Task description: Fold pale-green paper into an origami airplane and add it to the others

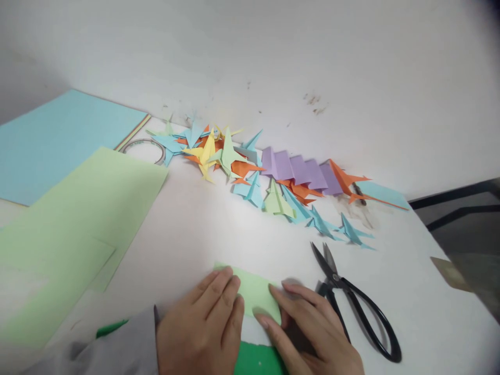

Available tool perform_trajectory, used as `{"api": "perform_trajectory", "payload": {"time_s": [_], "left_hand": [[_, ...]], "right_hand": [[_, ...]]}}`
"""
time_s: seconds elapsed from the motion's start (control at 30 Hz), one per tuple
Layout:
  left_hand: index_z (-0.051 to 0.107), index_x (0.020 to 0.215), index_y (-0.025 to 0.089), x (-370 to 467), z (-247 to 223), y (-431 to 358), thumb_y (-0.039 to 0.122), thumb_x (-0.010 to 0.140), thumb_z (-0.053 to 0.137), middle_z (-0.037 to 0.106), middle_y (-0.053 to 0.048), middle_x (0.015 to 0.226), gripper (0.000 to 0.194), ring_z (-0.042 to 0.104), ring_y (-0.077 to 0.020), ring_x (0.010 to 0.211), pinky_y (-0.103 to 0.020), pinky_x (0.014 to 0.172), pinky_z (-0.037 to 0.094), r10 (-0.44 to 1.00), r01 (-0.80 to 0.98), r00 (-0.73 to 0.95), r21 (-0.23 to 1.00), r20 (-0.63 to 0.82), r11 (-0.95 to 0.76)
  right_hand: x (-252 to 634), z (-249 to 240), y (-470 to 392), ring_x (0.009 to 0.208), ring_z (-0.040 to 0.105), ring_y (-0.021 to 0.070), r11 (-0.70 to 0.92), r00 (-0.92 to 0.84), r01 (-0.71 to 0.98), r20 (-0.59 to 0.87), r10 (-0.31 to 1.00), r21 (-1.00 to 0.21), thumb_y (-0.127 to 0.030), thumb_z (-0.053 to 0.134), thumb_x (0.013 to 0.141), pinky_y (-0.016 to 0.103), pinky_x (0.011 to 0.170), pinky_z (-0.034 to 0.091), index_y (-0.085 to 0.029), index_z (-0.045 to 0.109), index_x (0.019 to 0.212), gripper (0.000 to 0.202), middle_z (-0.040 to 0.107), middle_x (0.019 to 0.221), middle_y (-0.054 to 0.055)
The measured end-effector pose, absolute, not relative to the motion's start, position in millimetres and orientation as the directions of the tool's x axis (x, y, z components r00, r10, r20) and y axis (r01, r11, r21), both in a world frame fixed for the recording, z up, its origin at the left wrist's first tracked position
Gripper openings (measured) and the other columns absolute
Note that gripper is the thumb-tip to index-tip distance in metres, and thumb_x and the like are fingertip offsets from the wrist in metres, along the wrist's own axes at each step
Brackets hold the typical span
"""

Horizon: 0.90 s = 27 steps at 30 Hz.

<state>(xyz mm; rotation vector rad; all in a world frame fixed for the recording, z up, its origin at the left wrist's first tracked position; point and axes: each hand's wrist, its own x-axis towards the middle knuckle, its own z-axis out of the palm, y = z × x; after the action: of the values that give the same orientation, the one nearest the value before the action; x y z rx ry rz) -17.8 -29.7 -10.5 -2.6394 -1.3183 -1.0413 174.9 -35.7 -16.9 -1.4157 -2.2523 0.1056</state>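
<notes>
A small light green sheet of paper lies on the white table in front of me. My left hand rests flat over its left end, fingers stretched out and covering that part. At the right end my right hand grips the edge, thumb at the near corner and fingertips on top. Part of that edge is hidden under the fingers. Just right of this hand lie black-handled scissors, blades partly apart and pointing away from me.
Folded paper planes in several colours crowd along the wall, with a purple pleated strip among them. Larger green sheets and a blue stack lie left, near a tape roll. Something green sits at the near edge.
</notes>
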Motion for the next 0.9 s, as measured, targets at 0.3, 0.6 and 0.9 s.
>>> {"api": "perform_trajectory", "payload": {"time_s": [0.3,0.6,0.9], "left_hand": [[0.066,0.089,0.010,-19.6,-10.9,-31.6,0.006,0.081,0.041,0.067,-0.010,0.101,0.027,0.058,-0.0244,0.102,-0.035,0.080,0.055,0.712,0.722,0.442,0.254,0.546,-0.644],[0.065,0.093,0.009,-26.4,-10.0,-27.5,0.006,0.081,0.038,0.065,-0.013,0.103,0.030,0.055,-0.0280,0.105,-0.037,0.080,0.053,0.639,0.679,0.565,0.147,0.521,-0.720],[0.063,0.097,0.007,-25.2,-8.4,-28.6,0.004,0.080,0.039,0.063,-0.013,0.107,0.030,0.049,-0.0276,0.113,-0.037,0.087,0.050,0.602,0.657,0.608,0.097,0.518,-0.748]], "right_hand": [[175.5,-17.4,-35.0,0.092,0.056,0.0246,0.456,-0.337,0.828,0.360,0.870,-0.328,-0.028,0.064,0.073,0.038,0.076,0.051,-0.015,0.057,0.102,0.032,0.060,0.066,0.003],[162.7,-14.7,-34.6,0.088,0.056,0.0234,0.428,-0.236,0.815,0.450,0.861,-0.390,-0.028,0.059,0.078,0.041,0.074,0.048,-0.013,0.058,0.094,0.022,0.056,0.058,0.002],[162.5,-15.4,-33.7,0.086,0.056,0.0233,0.429,-0.230,0.808,0.454,0.861,-0.403,-0.026,0.059,0.077,0.041,0.074,0.048,-0.014,0.057,0.095,0.022,0.055,0.057,0.001]]}}
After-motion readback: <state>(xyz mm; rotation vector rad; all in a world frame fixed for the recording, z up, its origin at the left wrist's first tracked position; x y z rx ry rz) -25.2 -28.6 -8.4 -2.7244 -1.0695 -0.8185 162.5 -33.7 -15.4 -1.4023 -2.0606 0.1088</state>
